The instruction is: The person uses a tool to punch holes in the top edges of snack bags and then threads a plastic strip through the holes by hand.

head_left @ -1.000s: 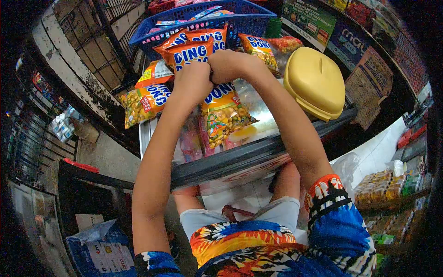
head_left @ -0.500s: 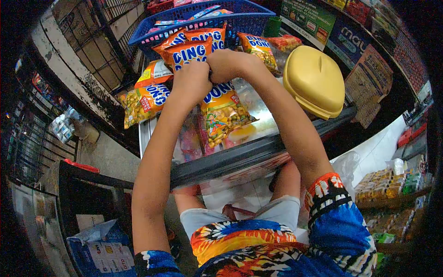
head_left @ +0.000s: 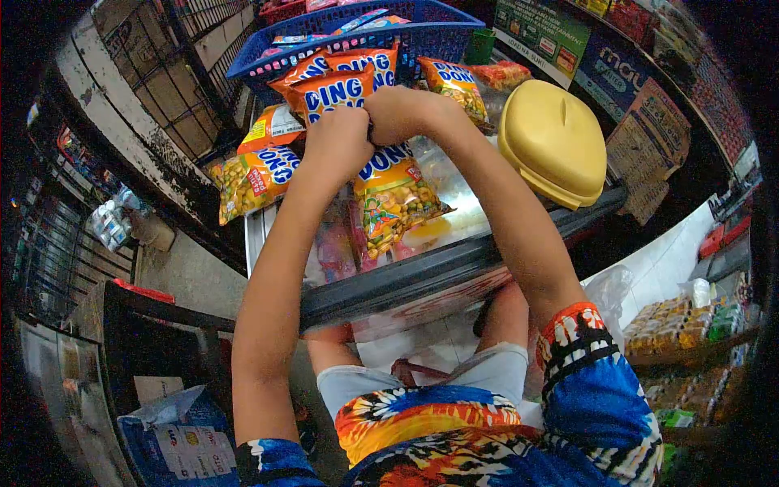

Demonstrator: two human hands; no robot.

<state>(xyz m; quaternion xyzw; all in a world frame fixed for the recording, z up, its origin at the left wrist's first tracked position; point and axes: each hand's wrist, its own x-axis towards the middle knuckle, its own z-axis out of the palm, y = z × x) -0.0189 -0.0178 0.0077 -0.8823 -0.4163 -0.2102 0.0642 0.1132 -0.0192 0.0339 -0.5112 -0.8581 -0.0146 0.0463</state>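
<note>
My left hand (head_left: 339,144) and my right hand (head_left: 399,115) are both closed and meet knuckle to knuckle over a cluster of orange Ding Dong snack packs. A small dark bit shows between them; what the fingers grip is hidden. Just behind the hands stands one snack pack (head_left: 334,91), its lower part covered by them. Below the right hand another pack of mixed nuts (head_left: 396,207) lies face up on the glass-topped counter (head_left: 458,213). At the left, beside my left hand, a further pack (head_left: 247,185) lies tilted, with an orange and white pack (head_left: 272,128) above it.
A blue plastic basket (head_left: 438,34) with wrapped goods stands behind the packs. Right of my right forearm sits a yellow lidded container (head_left: 552,142), near another Ding Dong pack (head_left: 454,85). A dark rail (head_left: 389,284) edges the counter. Shelves of packed goods (head_left: 690,325) stand at the right.
</note>
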